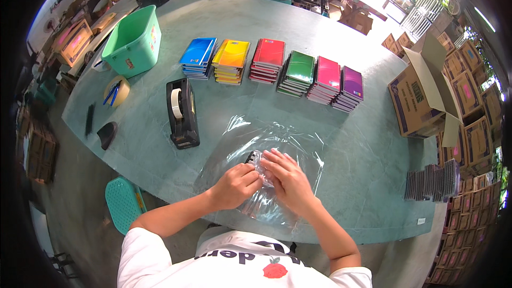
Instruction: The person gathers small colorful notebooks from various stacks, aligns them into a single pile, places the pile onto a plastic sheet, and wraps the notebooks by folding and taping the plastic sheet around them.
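In front of me a sheet of clear plastic film (285, 136) lies crinkled on the table. On it is a small bundle wrapped in clear plastic (264, 173), with a black spiral-like edge showing at its upper left; what is inside is mostly hidden by my hands. My left hand (237, 184) is closed, its fingertips pinching the film at the bundle's left side. Over the bundle's right side rests my right hand (290, 181), fingers stretched out and lying on the plastic. Beyond the film to the left stands a black tape dispenser (186, 128) holding a roll of clear tape.
Stacks of spiral notebooks in blue (198, 50), yellow, red, green (300, 68), pink and purple (352, 81) stand across the table. A green bin (140, 52) and a tape roll (122, 90) with pens are left. An open carton (418, 93) and grey stack (433, 181) are right.
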Action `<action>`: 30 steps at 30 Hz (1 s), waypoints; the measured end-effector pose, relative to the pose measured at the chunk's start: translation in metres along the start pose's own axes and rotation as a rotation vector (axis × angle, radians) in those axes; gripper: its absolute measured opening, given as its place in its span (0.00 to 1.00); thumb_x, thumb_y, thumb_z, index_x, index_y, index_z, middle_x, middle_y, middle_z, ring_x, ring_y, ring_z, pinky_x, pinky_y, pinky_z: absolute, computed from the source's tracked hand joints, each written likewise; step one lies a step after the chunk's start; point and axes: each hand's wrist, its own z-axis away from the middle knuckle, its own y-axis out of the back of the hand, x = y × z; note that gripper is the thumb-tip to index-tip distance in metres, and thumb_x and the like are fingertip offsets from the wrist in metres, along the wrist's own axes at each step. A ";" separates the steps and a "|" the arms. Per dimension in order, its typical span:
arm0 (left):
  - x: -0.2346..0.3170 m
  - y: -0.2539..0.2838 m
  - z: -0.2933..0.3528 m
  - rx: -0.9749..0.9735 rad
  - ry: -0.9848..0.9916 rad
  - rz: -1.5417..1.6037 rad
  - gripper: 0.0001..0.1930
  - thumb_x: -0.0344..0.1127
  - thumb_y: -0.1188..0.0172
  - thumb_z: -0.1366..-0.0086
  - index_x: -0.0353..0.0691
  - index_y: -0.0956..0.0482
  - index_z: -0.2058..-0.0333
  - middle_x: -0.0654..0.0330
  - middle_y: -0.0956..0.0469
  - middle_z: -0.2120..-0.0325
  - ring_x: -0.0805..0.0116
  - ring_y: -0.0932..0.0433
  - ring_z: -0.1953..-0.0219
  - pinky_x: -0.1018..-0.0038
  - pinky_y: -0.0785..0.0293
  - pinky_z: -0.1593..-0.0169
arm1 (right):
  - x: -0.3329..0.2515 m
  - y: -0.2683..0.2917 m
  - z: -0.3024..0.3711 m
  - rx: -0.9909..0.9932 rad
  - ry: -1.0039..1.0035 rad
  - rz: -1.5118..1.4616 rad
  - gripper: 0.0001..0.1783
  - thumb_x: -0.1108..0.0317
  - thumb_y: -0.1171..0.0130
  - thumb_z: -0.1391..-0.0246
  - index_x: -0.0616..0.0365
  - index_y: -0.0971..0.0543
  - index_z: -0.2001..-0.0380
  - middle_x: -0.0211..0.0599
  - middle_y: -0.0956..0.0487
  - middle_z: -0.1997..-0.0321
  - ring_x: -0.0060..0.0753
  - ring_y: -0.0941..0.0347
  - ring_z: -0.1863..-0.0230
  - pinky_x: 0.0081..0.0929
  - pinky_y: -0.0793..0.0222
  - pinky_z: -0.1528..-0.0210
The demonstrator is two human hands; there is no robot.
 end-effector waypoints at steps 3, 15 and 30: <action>0.002 -0.007 0.016 0.119 0.012 -0.015 0.07 0.30 0.40 0.54 0.37 0.23 0.73 0.60 0.25 0.70 0.64 0.26 0.63 0.69 0.29 0.59 | 0.006 -0.016 0.007 -0.119 0.025 0.053 0.22 0.72 0.47 0.48 0.56 0.29 0.47 0.37 0.38 0.35 0.39 0.49 0.32 0.41 0.54 0.33; -0.154 0.049 0.109 0.571 1.416 0.137 0.17 0.47 0.39 0.43 0.35 0.21 0.74 0.57 0.22 0.81 0.67 0.25 0.78 0.71 0.31 0.71 | 0.016 -0.018 0.001 -0.165 0.233 0.217 0.24 0.70 0.48 0.46 0.54 0.32 0.43 0.35 0.38 0.36 0.39 0.47 0.33 0.40 0.52 0.33; -0.092 0.042 0.148 0.273 1.277 0.093 0.08 0.32 0.38 0.46 0.31 0.23 0.78 0.58 0.22 0.82 0.77 0.25 0.79 0.76 0.31 0.75 | 0.018 -0.029 0.008 -0.011 0.238 0.206 0.25 0.73 0.49 0.53 0.56 0.28 0.47 0.35 0.33 0.39 0.35 0.41 0.35 0.38 0.51 0.35</action>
